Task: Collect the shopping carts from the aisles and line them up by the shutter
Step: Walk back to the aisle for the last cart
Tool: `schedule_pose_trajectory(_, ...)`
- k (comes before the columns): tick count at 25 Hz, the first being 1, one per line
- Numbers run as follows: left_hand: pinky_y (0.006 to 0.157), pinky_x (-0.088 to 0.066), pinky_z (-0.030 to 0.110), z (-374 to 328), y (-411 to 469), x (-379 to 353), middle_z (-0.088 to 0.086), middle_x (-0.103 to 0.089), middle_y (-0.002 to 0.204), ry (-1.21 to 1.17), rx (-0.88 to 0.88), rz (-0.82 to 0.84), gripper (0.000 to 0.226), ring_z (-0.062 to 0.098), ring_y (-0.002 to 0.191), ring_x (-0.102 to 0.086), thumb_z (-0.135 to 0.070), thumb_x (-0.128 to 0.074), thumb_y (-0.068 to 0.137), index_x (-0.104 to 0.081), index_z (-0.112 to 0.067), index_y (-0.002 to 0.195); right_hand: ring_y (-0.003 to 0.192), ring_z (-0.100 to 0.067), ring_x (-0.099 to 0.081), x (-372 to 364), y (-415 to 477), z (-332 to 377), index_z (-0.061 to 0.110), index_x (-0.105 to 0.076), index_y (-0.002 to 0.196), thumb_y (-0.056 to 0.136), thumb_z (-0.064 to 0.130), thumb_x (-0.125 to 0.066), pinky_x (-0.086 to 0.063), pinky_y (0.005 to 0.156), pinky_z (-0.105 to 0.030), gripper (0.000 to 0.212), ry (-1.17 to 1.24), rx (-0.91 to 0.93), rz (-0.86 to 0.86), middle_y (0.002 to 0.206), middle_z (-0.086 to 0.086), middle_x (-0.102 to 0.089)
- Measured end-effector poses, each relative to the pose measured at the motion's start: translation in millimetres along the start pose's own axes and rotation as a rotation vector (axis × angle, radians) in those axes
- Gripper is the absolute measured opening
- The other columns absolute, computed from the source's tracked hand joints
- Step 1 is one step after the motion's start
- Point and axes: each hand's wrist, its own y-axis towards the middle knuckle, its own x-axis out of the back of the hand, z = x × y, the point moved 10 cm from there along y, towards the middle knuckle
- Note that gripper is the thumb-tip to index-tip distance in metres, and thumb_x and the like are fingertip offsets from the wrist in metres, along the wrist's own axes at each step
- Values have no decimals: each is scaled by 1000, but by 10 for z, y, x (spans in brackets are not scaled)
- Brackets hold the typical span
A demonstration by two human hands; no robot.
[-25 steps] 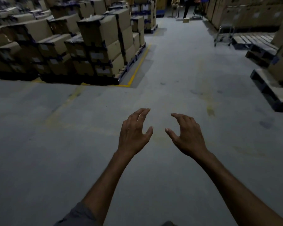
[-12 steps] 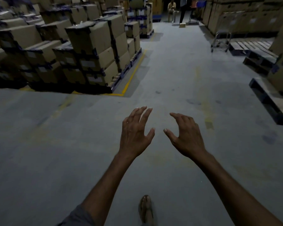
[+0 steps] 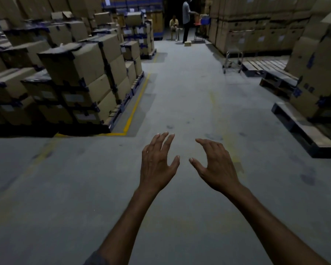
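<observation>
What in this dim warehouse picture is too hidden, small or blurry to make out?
Head view only:
1. Metal cart: far and dim; its wheels and basket are unclear.
2. Shutter: nowhere in frame.
3. Box labels: blurred, unreadable.
4. Right pallet: cut off by the frame edge.

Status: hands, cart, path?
Left hand, right hand open, holding nothing. Silver metal-frame cart ahead right, untouched, beside bare wooden pallets. Two people farther down aisle.
</observation>
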Motion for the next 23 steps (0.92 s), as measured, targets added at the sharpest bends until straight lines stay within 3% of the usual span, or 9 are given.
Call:
schedule_pose_trajectory(9, 114, -33, 41, 274, 1365, -810, -8, -45, 156, -50, -52, 20, 62, 13, 150, -30, -47, -60, 94, -43, -29, 151, 131, -18, -44, -267, 1356, -704, 31, -41, 147, 93, 53, -62, -39, 104, -40, 62, -21, -39, -64, 142, 3, -54)
schedule_pose_trajectory(23, 107, -37, 39, -194, 4226, -2483, -9, -44, 154, -100, -40, -10, 64, 14, 145, -35, -44, -65, 92, -41, -32, 151, 133, -18, -43, -516, 3977, -2819, 32, -44, 144, 93, 54, -62, -40, 104, -40, 59, -58, -28, -56, 143, 4, -53)
